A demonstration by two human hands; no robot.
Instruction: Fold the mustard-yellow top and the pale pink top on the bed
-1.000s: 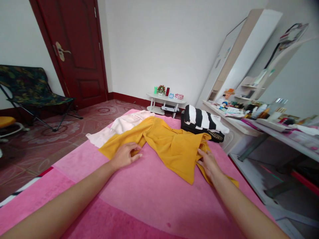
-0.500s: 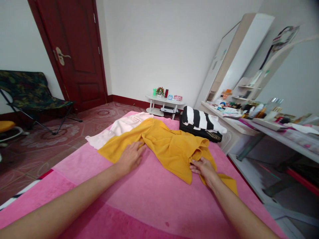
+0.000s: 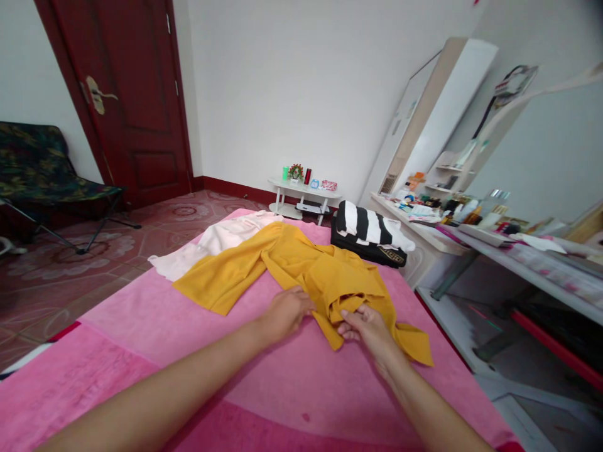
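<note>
A mustard-yellow long-sleeved blouse (image 3: 301, 263) lies spread on the pink bedcover (image 3: 264, 383), one sleeve stretched to the left and the other to the lower right. My right hand (image 3: 365, 326) pinches the blouse's open edge near its lower right part, where the cloth gapes and bunches. At the near edge of the blouse, my left hand (image 3: 289, 311) has its fingers curled onto the fabric; the fingertips are partly hidden. A pale pink garment (image 3: 221, 242) lies flat behind the left sleeve, partly covered by it.
Folded black-and-white striped clothing (image 3: 370, 223) lies on black clothes (image 3: 367, 250) at the bed's far right. A dressing table (image 3: 433, 242) crowded with bottles stands on the right. Beyond the bed is a small white table (image 3: 306, 189); at left, a camouflage folding chair (image 3: 51, 172).
My left hand has moved right from the sleeve to the blouse's near edge. My right hand has shifted slightly left with the pinched cloth, bunching it. The view has turned slightly.
</note>
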